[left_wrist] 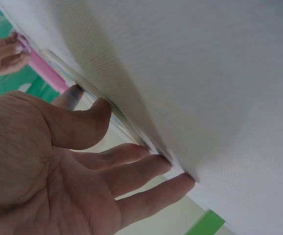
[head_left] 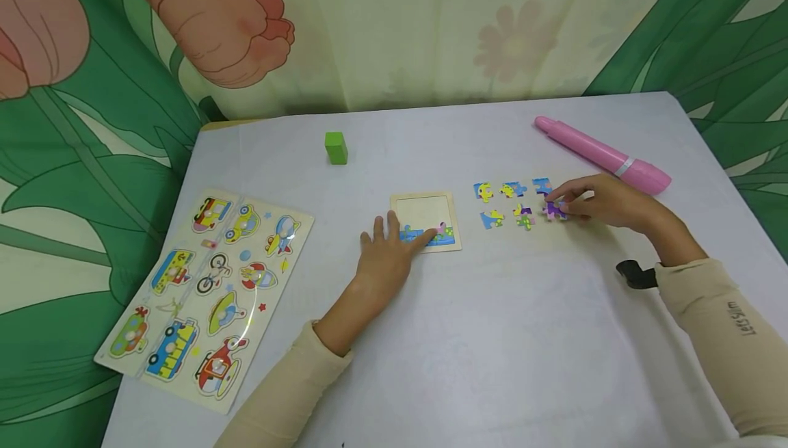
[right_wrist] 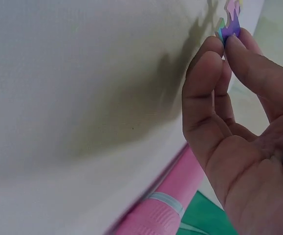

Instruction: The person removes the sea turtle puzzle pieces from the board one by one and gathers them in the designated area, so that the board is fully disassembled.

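Observation:
In the head view, a small square wooden puzzle frame (head_left: 457, 229) lies mid-table, its near part filled with blue, green and pink pieces. My left hand (head_left: 384, 260) rests at the frame's left side, fingers spread, the thumb reaching over the fitted pieces. To the right, my right hand (head_left: 606, 205) pinches a purple puzzle piece (head_left: 554, 211) between thumb and fingers. The right wrist view shows this purple piece (right_wrist: 230, 28) raised at the fingertips. Several loose puzzle pieces (head_left: 492, 219) in blue, yellow and green lie between the frame and my right hand.
A large vehicle puzzle board (head_left: 252, 311) under clear wrap covers the left side. A green block (head_left: 336, 148) stands toward the back. Behind my right hand lies a pink pen-shaped thing (head_left: 597, 152). Some black thing (head_left: 634, 275) shows by my right sleeve.

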Available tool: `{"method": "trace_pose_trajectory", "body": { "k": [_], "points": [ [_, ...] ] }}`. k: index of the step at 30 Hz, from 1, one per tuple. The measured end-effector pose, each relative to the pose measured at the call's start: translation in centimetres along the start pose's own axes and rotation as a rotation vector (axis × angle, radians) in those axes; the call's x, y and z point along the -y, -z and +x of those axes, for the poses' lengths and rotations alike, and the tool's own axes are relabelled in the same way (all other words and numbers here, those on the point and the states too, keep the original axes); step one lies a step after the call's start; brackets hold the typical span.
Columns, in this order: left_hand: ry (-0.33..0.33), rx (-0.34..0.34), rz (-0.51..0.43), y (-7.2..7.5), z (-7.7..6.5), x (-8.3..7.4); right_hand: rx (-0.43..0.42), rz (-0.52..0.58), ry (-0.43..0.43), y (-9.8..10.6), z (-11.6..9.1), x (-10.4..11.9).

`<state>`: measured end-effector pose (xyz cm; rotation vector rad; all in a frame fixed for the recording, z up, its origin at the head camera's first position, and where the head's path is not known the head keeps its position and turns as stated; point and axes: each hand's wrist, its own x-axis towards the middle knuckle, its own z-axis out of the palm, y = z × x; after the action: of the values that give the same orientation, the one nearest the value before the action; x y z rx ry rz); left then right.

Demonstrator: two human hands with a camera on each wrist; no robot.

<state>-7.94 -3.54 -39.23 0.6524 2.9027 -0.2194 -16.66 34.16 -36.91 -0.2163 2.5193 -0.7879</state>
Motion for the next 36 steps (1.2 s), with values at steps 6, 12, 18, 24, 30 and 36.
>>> {"method": "trace_pose_trajectory", "body": {
  "k": [6, 12, 18, 24, 30, 36],
  "points": [
    [0.0, 0.004, -0.011, -0.1, 0.0, 0.0, 0.045, -0.021, -0.01, 0.0, 0.1, -0.2],
    [0.003, 0.027, -0.039, -0.1, 0.0, -0.1, 0.047, -0.059, 0.003, -0.1, 0.3, -0.1],
    [-0.001, 0.019, -0.035, -0.2, 0.1, 0.0, 0.014, -0.109, 0.033, -0.5, 0.5, 0.0],
    [-0.002, 0.01, -0.025, -0.2, 0.0, 0.0, -0.011, -0.13, 0.026, -0.9, 0.8, 0.0],
    [0.003, 0.001, -0.038, -0.2, 0.1, 0.0, -0.027, -0.119, 0.02, -1.0, 0.8, 0.0],
    [-0.002, 0.015, -0.047, -0.3, 0.2, 0.1, -0.022, -0.118, 0.041, -0.9, 0.7, 0.0]
  ]
}}
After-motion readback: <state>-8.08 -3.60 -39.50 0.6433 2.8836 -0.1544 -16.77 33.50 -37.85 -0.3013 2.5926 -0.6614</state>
